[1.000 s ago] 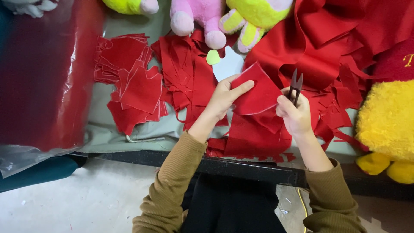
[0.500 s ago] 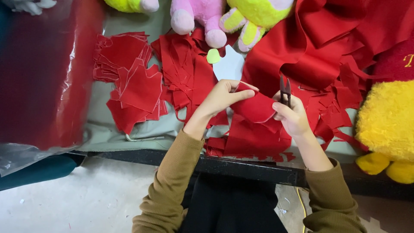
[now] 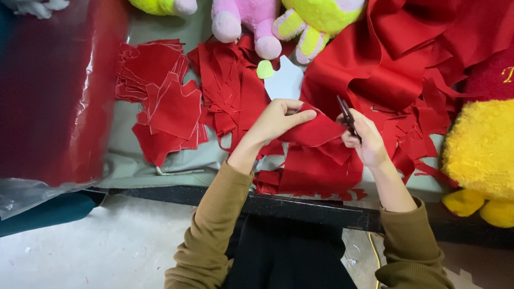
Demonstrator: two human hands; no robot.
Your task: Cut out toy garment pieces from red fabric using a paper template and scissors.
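Scissors (image 3: 348, 118) in right hand (image 3: 367, 140) meet red fabric piece (image 3: 316, 131).

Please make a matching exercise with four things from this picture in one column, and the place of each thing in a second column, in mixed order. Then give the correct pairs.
Things
1. scissors
2. yellow plush toy
3. pink plush toy
4. stack of cut red pieces

Places
A. at the right edge of the table
B. at the top of the table, near the middle
C. in the grip of the right hand
D. on the table, left of the left hand

Pairs: 1-C, 2-A, 3-B, 4-D
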